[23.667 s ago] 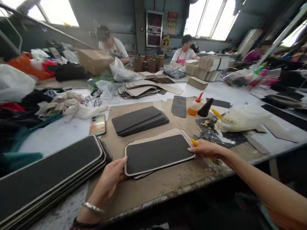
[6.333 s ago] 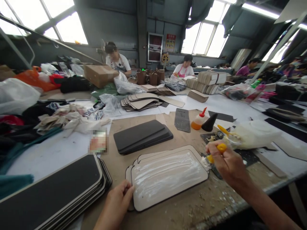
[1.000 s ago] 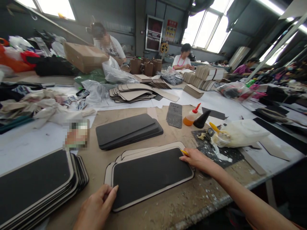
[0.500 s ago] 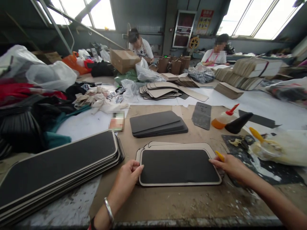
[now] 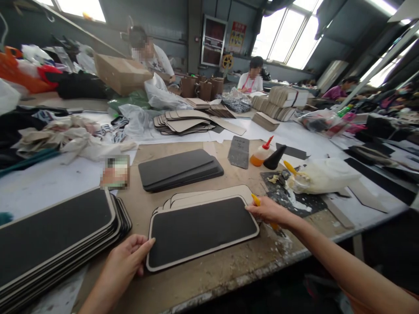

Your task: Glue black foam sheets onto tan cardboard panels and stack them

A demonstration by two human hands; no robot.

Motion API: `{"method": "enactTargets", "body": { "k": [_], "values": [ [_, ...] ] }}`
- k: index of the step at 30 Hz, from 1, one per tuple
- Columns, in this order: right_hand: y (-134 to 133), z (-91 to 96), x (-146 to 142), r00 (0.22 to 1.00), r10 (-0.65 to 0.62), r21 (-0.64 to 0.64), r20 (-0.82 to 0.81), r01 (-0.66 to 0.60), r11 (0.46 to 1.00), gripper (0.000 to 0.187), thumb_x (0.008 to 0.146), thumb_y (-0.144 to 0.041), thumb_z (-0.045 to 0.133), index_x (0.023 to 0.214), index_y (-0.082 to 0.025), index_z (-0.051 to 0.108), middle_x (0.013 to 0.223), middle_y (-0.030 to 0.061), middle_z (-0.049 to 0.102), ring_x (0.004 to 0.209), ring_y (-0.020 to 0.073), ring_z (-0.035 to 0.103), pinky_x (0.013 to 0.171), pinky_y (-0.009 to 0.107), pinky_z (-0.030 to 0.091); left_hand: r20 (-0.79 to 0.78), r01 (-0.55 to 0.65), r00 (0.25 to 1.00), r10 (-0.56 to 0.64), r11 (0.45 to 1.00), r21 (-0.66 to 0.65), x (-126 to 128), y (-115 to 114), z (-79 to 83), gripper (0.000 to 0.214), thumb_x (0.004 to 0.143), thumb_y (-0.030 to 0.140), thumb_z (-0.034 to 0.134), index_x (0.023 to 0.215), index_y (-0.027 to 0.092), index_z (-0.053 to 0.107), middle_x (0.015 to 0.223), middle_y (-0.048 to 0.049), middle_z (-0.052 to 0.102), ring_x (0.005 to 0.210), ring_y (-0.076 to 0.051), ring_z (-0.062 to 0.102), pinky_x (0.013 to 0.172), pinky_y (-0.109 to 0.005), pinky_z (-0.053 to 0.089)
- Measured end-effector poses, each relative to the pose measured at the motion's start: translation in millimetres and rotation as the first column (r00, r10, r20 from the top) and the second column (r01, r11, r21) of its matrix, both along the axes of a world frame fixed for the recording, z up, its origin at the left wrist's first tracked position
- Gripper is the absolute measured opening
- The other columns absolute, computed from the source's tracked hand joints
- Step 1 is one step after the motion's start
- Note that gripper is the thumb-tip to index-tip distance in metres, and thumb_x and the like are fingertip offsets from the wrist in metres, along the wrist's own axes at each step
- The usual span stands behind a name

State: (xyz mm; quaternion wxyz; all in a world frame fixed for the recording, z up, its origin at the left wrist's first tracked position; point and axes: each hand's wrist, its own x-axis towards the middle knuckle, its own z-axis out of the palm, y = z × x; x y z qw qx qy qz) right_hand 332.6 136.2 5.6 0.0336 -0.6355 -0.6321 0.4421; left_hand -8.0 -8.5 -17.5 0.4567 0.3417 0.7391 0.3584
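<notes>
A black rectangular panel (image 5: pixel 203 231) with rounded corners and a pale border lies over several pale boards (image 5: pixel 209 198) edged in black. My left hand (image 5: pixel 126 261) pinches its left edge, thumb on top. At the upper right corner my right hand (image 5: pixel 270 211) grips the panel between thumb and fingers. That hand also keeps hold of a yellow-handled tool (image 5: pixel 255 200), whose working end I cannot make out. Behind the boards rest dark grey sheets (image 5: pixel 178 168). To the left stands a stack of similar bordered black panels (image 5: pixel 59 237).
A glue bottle (image 5: pixel 259 153) with a red nozzle stands near a black cone (image 5: pixel 275 158). Farther right, a cut plastic container (image 5: pixel 322 174) holds a yellow-handled brush (image 5: pixel 290 168) and pale paste. Cardboard pieces (image 5: pixel 183 121) lie at the back; co-workers (image 5: pixel 153 56) sit beyond.
The view has swung right. Both hands have drawn the black panel left and toward me relative to the boards beneath, and it now sits at a slant in the picture.
</notes>
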Motion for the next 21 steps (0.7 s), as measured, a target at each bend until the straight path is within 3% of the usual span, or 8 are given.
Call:
{"method": "enactTargets", "body": {
  "k": [12,17,21],
  "values": [
    [6,-16.8,3,0.999,0.005,-0.01,0.047,-0.004,1.0,0.027,0.069,-0.032,0.057,0.054,-0.018,0.04,0.043,-0.0075,0.034,0.038,0.0049,0.032,0.038,0.019,0.022,0.061,-0.053,0.996,0.058,0.996,-0.077,0,5,-1.1,0.062,0.036,0.073,0.063,0.057,0.015,0.055,0.04,0.0035,0.047,0.035,-0.011,0.041,0.042,-0.023,0.028],
    [8,-19.4,3,0.997,0.029,-0.031,0.078,-0.027,0.999,0.029,0.07,-0.031,0.056,0.052,-0.018,0.037,0.041,-0.0077,0.032,0.037,0.0047,0.03,0.038,0.019,0.022,0.053,-0.046,0.997,0.048,0.998,-0.053,0,6,-1.4,0.054,0.042,0.067,0.063,0.056,0.016,0.053,0.041,0.0034,0.048,0.034,-0.01,0.042,0.04,-0.022,0.029],
    [4,-11.8,0,0.999,-0.002,-0.071,0.052,0.006,0.997,0.033,0.07,-0.041,0.057,0.055,-0.019,0.038,0.042,-0.0079,0.032,0.037,0.0048,0.029,0.038,0.019,0.021,0.091,-0.027,0.995,0.03,0.999,-0.035,0,7,1.2,0.052,0.048,0.066,0.06,0.06,0.015,0.053,0.045,0.0035,0.048,0.036,-0.01,0.043,0.038,-0.021,0.031]
  ]
}}
